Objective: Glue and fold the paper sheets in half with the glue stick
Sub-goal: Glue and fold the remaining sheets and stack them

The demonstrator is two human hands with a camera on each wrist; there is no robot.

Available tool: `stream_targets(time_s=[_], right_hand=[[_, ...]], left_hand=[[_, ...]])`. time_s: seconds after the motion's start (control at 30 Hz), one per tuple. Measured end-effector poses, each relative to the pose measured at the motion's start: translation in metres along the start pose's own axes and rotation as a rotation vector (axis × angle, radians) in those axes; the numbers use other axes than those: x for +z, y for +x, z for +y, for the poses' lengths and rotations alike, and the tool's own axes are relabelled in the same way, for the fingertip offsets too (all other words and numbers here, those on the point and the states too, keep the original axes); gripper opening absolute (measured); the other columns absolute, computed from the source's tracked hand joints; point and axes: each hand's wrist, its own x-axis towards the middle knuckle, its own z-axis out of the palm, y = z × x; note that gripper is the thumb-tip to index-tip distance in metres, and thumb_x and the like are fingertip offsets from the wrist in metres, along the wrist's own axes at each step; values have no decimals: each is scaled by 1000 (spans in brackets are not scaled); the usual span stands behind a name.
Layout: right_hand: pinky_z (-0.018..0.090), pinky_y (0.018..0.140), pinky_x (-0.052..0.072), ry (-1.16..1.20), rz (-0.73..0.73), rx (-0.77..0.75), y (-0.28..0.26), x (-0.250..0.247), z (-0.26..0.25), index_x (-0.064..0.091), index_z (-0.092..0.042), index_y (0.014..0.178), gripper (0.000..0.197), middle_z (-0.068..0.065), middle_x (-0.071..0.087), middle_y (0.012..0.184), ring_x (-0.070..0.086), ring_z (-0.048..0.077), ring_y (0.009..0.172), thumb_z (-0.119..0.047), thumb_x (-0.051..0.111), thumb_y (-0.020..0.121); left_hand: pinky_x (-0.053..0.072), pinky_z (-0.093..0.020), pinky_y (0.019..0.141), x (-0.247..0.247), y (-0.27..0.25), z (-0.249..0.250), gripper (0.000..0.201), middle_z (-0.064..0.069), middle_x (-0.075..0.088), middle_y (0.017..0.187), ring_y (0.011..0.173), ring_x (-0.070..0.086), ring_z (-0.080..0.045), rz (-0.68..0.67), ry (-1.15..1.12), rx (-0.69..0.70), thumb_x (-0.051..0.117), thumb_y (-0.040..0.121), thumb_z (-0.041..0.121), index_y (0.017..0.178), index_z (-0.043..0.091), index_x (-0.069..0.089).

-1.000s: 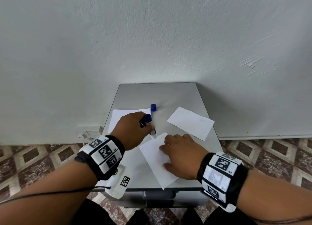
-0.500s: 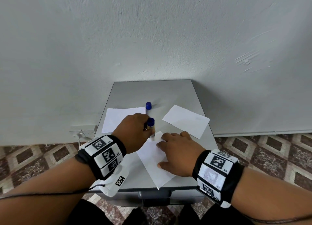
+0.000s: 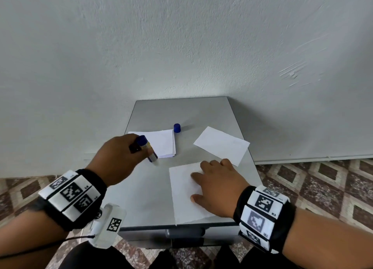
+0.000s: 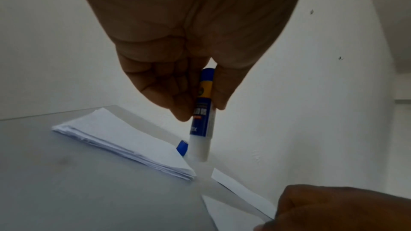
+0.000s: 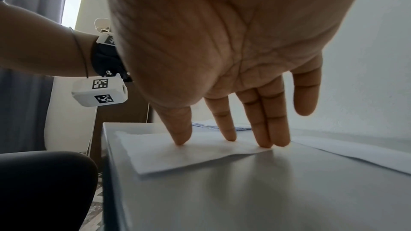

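My left hand (image 3: 121, 157) grips an uncapped blue glue stick (image 3: 147, 150) upright, its white tip just above the grey table (image 3: 181, 111); in the left wrist view the glue stick (image 4: 203, 115) points down beside a stack of folded sheets (image 4: 124, 141). My right hand (image 3: 218, 186) lies flat on a white sheet (image 3: 183, 196) at the table's front edge, straight fingertips (image 5: 262, 141) pressing the sheet (image 5: 177, 157). The stack (image 3: 161, 142) sits at the left. Another single sheet (image 3: 222, 144) lies to the right.
The blue cap (image 3: 177, 127) stands on the table behind the stack, also seen as the cap (image 4: 182, 147) past the stick. The small table stands against a white wall (image 3: 181, 47). Patterned floor tiles (image 3: 323, 188) surround it.
My left hand has carried the glue stick leftward, off the front sheet and toward the stack. My right hand stays pressed on the sheet.
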Motion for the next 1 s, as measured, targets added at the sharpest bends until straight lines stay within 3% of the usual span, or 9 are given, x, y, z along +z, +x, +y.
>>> stream_targets(time_s=[0.17,0.33,0.43,0.57,0.7,0.83,1.0], right_hand=[[45,95,28,-26,11,112,-9,-4,-5,53,-16,121,50,8,49,117,46,30,107,-56,36,96],[45,99,35,38,44,38,10,-4,0,48,-14,130,47,8,41,137,44,30,119,-47,41,97],[44,96,35,48,-5,40,18,1,4,50,-15,126,45,6,46,130,47,29,115,-47,40,97],[43,94,35,32,4,30,18,2,5,52,-16,123,44,5,49,124,48,28,111,-48,39,96],[44,95,35,30,20,30,17,1,5,53,-16,126,46,5,52,125,49,28,112,-48,39,96],[46,97,35,35,29,27,18,1,6,53,-16,129,48,5,52,125,50,27,112,-49,40,96],[45,97,33,39,33,29,18,1,5,53,-16,129,47,5,51,126,49,27,114,-47,41,96]], left_hand=[[51,-36,72,8,-2,3,19,4,71,80,76,64,-18,-12,-25,-10,69,87,43,95,26,69],[47,-29,69,21,3,19,21,6,68,79,75,61,-14,-27,-12,15,66,87,44,93,24,67],[43,-22,66,34,9,34,24,7,67,83,78,59,-13,-31,7,32,65,88,46,93,22,64],[45,-25,72,55,19,52,22,7,65,87,83,60,-14,-59,7,57,63,90,41,96,20,63],[44,-22,67,73,25,65,18,6,65,85,78,59,-12,-80,33,114,61,91,37,94,19,62],[47,-30,71,80,26,70,19,1,64,86,79,59,-19,-90,76,142,60,92,34,94,16,60],[40,-28,65,72,20,65,20,1,58,82,76,54,-19,-111,164,168,60,93,34,90,14,59]])
